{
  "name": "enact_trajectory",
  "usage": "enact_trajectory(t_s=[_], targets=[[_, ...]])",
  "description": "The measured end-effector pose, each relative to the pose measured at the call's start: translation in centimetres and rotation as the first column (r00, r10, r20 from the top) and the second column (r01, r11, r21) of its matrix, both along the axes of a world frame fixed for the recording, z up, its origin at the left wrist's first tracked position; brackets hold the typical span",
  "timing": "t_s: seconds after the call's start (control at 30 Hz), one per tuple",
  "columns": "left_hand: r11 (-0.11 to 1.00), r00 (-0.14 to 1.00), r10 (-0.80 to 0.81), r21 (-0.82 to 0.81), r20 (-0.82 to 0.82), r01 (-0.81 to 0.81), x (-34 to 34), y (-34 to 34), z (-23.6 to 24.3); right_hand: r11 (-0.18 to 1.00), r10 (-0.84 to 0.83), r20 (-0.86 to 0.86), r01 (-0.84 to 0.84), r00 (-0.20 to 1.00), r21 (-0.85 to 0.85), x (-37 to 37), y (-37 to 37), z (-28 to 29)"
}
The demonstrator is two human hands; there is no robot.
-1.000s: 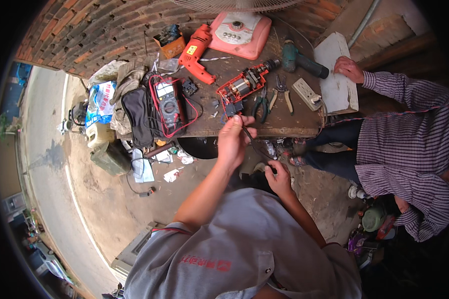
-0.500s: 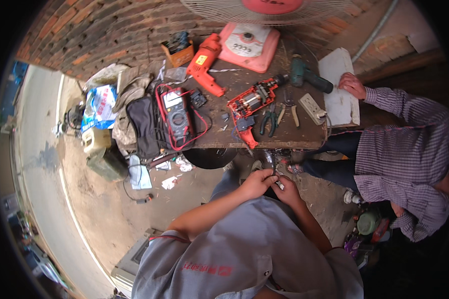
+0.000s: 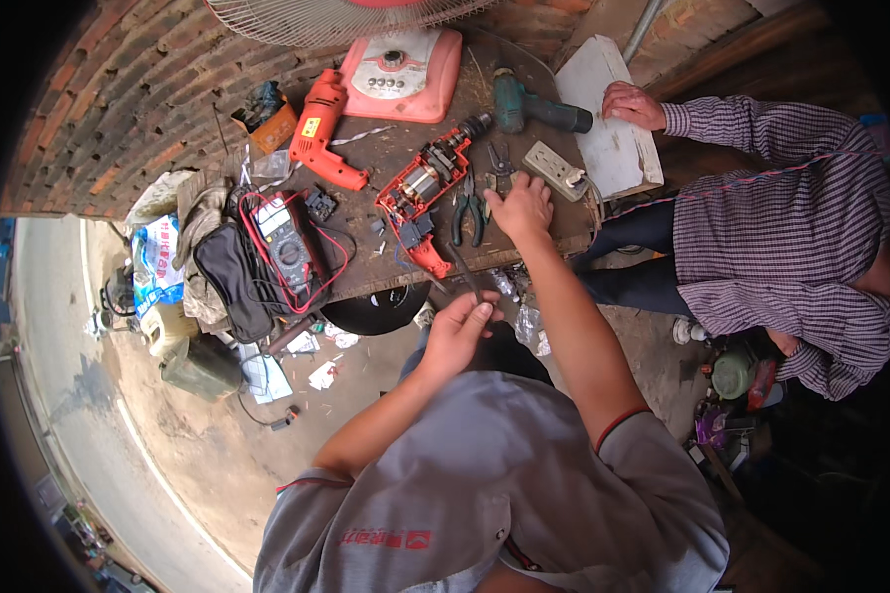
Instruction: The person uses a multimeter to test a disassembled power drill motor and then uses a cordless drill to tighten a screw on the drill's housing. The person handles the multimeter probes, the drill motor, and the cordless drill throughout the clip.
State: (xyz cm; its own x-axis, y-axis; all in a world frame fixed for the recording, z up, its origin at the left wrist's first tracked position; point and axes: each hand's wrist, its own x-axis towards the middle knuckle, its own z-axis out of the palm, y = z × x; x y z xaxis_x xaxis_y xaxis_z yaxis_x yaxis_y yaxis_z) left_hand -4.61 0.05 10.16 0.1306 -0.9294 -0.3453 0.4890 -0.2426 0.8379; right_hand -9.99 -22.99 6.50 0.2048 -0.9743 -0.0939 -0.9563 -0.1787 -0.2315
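Observation:
My left hand [image 3: 460, 331] is below the table's front edge, with its fingers closed on a thin dark rod or wire [image 3: 465, 277] that points up toward the opened red drill [image 3: 420, 198]. That drill lies on the wooden table [image 3: 366, 267] with its motor and wiring exposed. My right hand [image 3: 519, 208] is stretched out onto the table, palm down, fingers spread. It touches the surface beside the dark pliers [image 3: 470, 208] and near a white socket block [image 3: 554, 168]. I see nothing held in it.
On the table are an orange drill [image 3: 321, 133], a green drill [image 3: 534, 109], a multimeter with red leads [image 3: 287, 242] and a pink fan base [image 3: 400, 74]. A person in a checked shirt [image 3: 761, 227] sits at right with a hand [image 3: 633, 104] on a white board. Bags and cans [image 3: 188, 336] lie at left.
My left hand came down from the opened drill to below the table edge. Both hands met there half a second ago. My right hand has since reached up onto the table by the pliers.

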Motion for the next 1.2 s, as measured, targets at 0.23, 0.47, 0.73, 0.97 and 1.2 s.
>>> enact_trajectory(t_s=[0.23,0.47,0.73,0.97,1.2], targets=[[0.990,0.987,0.141,-0.018,-0.075,-0.142,-1.3,1.0,1.2,0.969,-0.038,-0.163,0.076,0.986,0.236,1.3,-0.8,2.2],[0.957,0.958,0.287,-0.035,-0.014,-0.288,-3.4,1.2,2.1,0.986,0.045,-0.080,-0.032,0.996,0.161,-2.9,-0.6,0.1],[0.875,0.873,0.464,0.079,0.150,-0.478,-6.0,2.3,3.3,0.635,-0.198,0.658,-0.417,0.726,0.651,-15.1,4.5,3.2],[0.793,0.770,0.569,0.054,0.288,-0.606,-7.1,2.5,3.5,0.248,-0.344,0.748,-0.714,0.568,0.655,-18.6,9.6,6.1],[0.837,0.810,0.465,0.122,0.357,-0.534,-7.0,2.3,5.6,0.140,-0.057,0.782,-0.771,0.621,0.622,-16.3,9.2,9.3]])
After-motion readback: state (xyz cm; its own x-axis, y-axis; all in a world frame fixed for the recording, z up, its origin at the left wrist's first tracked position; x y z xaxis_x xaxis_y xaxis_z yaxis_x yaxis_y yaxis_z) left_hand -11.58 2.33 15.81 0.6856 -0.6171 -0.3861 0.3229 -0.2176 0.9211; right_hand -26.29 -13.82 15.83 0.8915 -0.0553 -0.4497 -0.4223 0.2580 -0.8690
